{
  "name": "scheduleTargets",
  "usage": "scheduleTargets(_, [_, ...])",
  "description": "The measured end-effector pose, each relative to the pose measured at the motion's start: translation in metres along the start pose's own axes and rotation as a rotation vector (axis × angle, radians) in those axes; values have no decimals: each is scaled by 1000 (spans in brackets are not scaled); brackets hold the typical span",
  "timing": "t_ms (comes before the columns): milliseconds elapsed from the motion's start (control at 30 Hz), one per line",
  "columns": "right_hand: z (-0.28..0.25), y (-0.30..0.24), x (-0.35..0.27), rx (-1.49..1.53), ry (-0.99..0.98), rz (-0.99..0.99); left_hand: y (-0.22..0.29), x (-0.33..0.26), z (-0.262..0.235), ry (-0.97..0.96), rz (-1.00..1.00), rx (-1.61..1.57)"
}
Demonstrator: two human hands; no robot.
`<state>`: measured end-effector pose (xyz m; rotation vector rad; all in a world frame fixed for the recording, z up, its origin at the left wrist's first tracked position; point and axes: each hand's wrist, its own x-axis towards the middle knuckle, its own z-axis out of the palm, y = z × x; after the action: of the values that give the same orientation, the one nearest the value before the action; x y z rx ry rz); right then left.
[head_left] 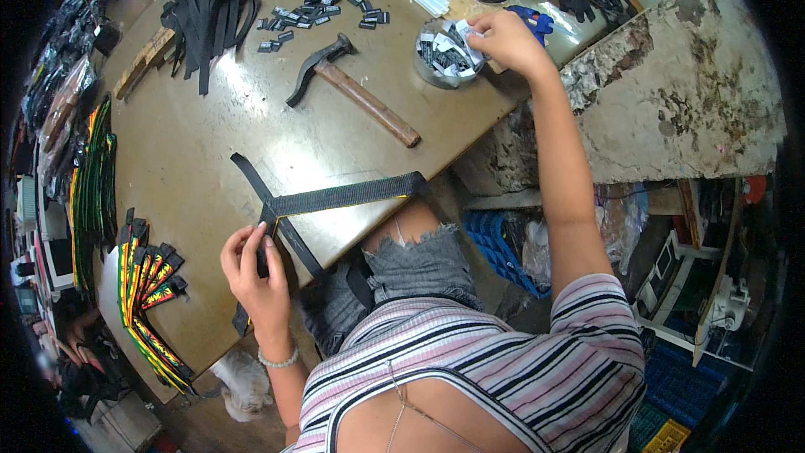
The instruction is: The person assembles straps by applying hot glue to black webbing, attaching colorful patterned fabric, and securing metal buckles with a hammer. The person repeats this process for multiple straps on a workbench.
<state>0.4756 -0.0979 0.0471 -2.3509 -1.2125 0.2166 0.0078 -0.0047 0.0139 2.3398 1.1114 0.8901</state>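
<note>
Where the bench [180, 172] runs down to its near left corner, a bundle of patterned straps [151, 294] with black ends lies spread, beside striped bands [94, 201] along the left edge. Towards the far edge rests a pile of flat black strips [205, 21]. The left hand [256, 273], close to the near edge, has its thumb and fingers closed on part of a black strap [348, 197]; this is the piece in hand, its wide ribbed length reaching right to the near edge while a narrower strip [298, 247] crosses it. Beyond lie small dark tabs [293, 14] near the far edge and, mid-bench, a hammer [366, 103] (nobody's hand is on it). Further right, by the near edge, stands a clear bowl [453, 81] of small white and dark pieces [440, 50]. The right hand [507, 44] is over its rim, fingers bent at the pieces; whether it grips one I cannot tell. The work looks part-way along: strap and strip already lie crossed, but no white piece shows on them, and the bowl's contents are loose. Whether the crossing is fastened, or the patterned bundle is finished, cannot be told.
</note>
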Motion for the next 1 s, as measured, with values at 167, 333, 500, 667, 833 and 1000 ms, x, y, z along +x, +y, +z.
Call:
scheduleTargets(167, [-10,-20,-19,159,280,-143,39,28,-6,-65,-41,-323])
scheduleTargets(333, [20,-99,-76,606,125,-116,92,70,52,-523,-227,-1302])
scheduleTargets(500, [54,-165,-123,103,62,-410,104,81,101,-432,-665,-1584])
scheduleTargets(667, [11,-87,-80,491,-146,-279,84,66,89,-359,-863,-1810])
scheduleTargets(833, [4,-14,-16,-279,64,-182,71,43,49,-477,-814,-1829])
scheduleTargets(1000, [-10,-14,-15,-167,203,-189,58,22,22,-490,-592,-1768])
